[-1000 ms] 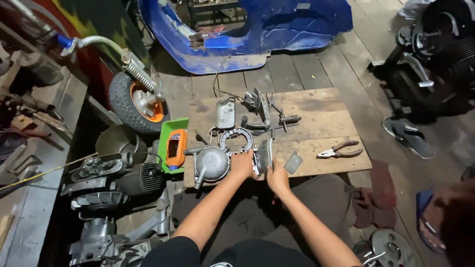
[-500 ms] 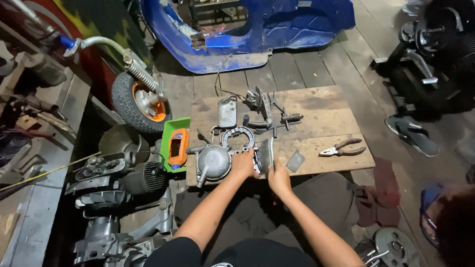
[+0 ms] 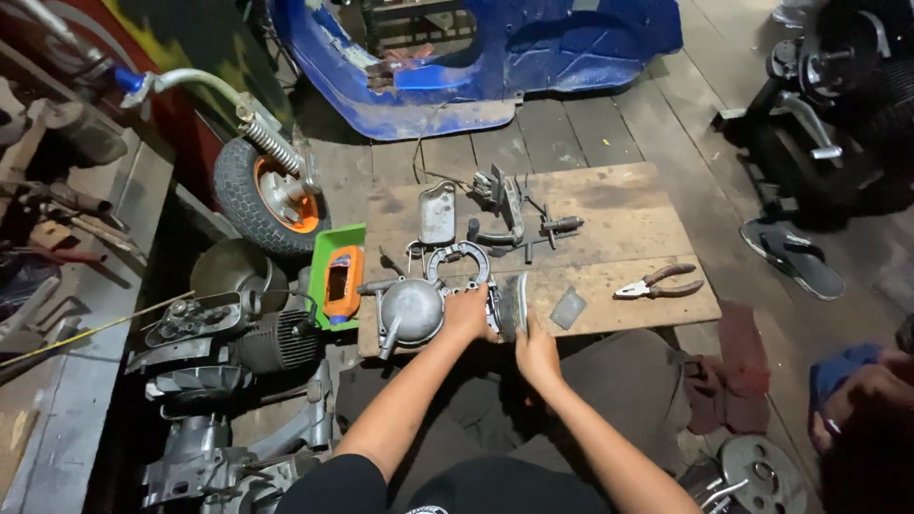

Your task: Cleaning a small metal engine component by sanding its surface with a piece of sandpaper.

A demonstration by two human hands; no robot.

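the left hand [image 3: 466, 312] and the right hand [image 3: 536, 350] are both closed around a grey metal engine part [image 3: 505, 306] at the near edge of the wooden board [image 3: 619, 205]. the left hand grips its left side, just beside a round domed metal cover [image 3: 409, 309]; the right hand supports it from below. the part looks like cast metal, so i judge it heavy, stiff and maybe oily, better held with two hands on the thick body than on thin edges. a curved brake shoe [image 3: 457, 257] lies behind it, and pliers [image 3: 657, 283] lie well apart to the right.
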